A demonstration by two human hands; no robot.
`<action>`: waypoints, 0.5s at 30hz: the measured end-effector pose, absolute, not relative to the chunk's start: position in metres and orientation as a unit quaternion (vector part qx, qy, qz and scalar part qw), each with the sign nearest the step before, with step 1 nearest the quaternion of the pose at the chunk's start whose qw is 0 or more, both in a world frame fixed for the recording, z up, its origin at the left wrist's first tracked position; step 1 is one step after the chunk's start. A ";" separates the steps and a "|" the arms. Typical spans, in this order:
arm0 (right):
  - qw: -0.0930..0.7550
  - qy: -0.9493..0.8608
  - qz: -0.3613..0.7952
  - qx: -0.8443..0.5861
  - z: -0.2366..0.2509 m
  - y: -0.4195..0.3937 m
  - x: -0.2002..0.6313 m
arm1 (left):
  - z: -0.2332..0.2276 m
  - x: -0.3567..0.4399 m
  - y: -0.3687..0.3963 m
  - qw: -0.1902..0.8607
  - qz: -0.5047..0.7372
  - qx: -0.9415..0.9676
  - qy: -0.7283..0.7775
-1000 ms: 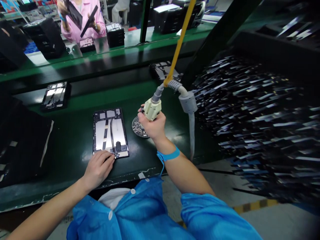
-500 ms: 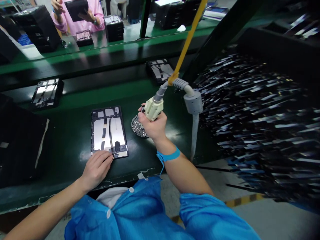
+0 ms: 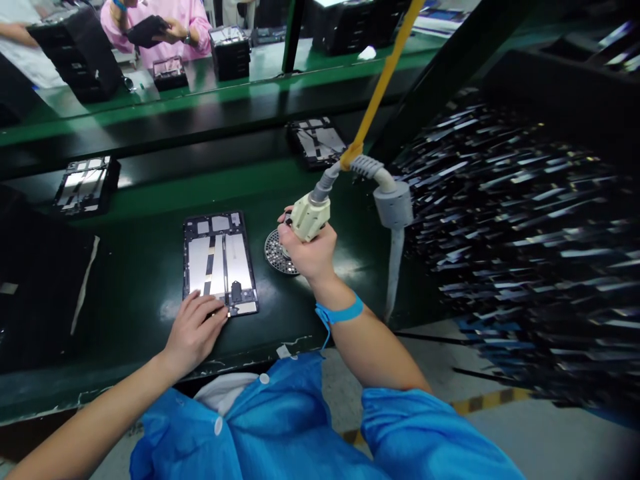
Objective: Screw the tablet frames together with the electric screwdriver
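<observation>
An opened tablet [image 3: 236, 257] lies flat on the green bench, its inner side up, with silvery panels, dark ribbon cables and a black frame. My left hand [image 3: 196, 330] rests at its lower left edge, fingers bent and apart, the fingertips touching the frame. Beside the tablet, my right hand [image 3: 314, 252] is wrapped round a pale electric screwdriver [image 3: 309, 217], which hangs from a yellow strap [image 3: 387, 77]. Below that hand is a round perforated metal disc [image 3: 276, 257], partly covered by it. The screwdriver's tip is hidden.
Tablet stacks stand at the back left [image 3: 85, 190] and back right [image 3: 316, 141]. A black stack [image 3: 40, 287] is at the near left. A grey cable [image 3: 394, 267] hangs at the right, near rows of dark, shiny-edged parts [image 3: 525, 253]. Across the bench, a person in pink [image 3: 193, 27] handles a tablet.
My left fingers have spread a little and reach further up the tablet. My right hand and the screwdriver are nearly still. The person opposite has lowered and tilted their tablet; another arm appears far left.
</observation>
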State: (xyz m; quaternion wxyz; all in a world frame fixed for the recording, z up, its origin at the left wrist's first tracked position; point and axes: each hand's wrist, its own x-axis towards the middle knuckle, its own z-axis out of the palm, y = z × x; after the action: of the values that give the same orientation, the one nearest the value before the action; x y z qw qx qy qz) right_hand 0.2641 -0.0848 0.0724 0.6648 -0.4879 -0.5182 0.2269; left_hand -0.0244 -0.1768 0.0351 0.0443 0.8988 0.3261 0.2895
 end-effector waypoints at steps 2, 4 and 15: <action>0.668 -0.514 0.232 -0.485 0.071 -0.085 0.264 | 0.035 -0.029 -0.179 0.038 0.276 0.893 0.355; 0.670 -0.510 0.237 -0.484 0.071 -0.086 0.265 | 0.034 -0.033 -0.179 0.048 0.260 0.889 0.374; 0.691 -0.478 0.227 -0.492 0.074 -0.077 0.255 | 0.021 -0.010 -0.114 0.072 0.306 0.863 0.396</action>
State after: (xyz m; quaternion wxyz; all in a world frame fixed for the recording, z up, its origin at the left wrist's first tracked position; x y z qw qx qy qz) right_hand 0.2547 -0.0771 0.0740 0.6913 -0.4916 -0.4785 0.2270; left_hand -0.0104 -0.1143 0.0212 0.0722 0.8630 0.3959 0.3056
